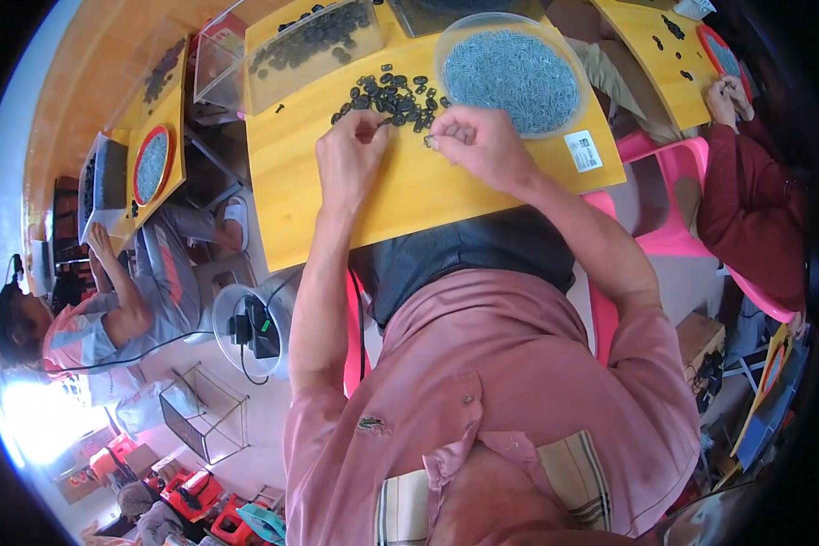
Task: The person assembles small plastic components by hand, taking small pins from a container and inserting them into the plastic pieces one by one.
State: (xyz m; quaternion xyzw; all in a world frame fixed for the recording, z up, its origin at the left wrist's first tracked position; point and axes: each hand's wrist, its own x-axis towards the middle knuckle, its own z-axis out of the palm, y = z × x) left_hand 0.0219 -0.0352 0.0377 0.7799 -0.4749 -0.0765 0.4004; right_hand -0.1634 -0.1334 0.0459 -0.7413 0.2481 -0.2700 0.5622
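Okay, my feed shows left hand [348, 155] pinching a small dark piece [385, 122], right hand [489, 148] pinching something too tiny to identify, glossy black oval parts [397, 102] heaped toward far edge of yellow rectangular table [282, 187].

A hand could pass low over the yellow surface [287, 191] well to the left of the round tub [488, 22] and nearer the person. Immediately left of the tub, scattered black pieces [393, 94] obstruct; farther left, a clear bin [278, 88] rises. Left fingers [379, 135] and right fingers [455, 127] crowd the tub's near-left side. A flat label [582, 151] lies at its near right.
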